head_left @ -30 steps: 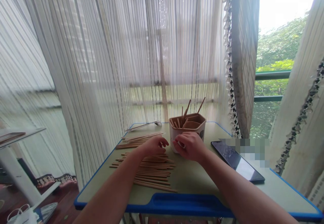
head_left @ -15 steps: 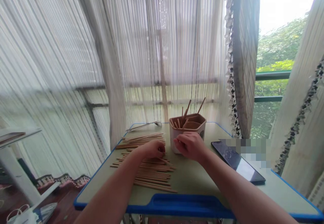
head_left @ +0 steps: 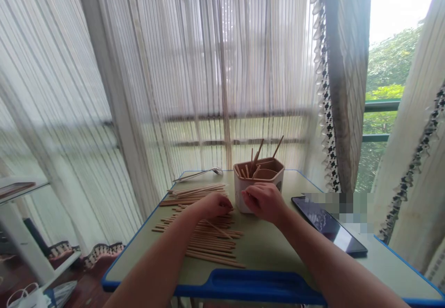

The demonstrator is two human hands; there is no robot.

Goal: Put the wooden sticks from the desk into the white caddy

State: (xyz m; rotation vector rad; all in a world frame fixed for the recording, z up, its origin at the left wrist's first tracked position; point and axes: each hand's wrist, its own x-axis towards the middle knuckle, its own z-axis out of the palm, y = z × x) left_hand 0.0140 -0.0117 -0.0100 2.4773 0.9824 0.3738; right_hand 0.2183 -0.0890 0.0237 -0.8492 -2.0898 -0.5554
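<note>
Many thin wooden chopsticks lie side by side in rows on the left half of a small table; one of them rests slantwise across the others. Over the middle of these rows is my left hand, palm down, fingers curled and tips pinched together at the chopsticks' right ends. Whatever sits between those tips is too small to make out. My right hand is closed in a loose fist in front of a pale container with a brown rim. Its fingers hide any content. Several chopsticks stand upright inside the container.
A metal spoon lies at the table's back left. To the right is a dark phone, lying flat beside a blurred-out patch. The table has a blue edge with a shallow tray in front. Sheer curtains hang behind.
My left hand has shifted slightly to the right, its fingertips now closer together. A slanting chopstick shows more fully below it. My right hand keeps its closed shape. The curtains have swayed.
</note>
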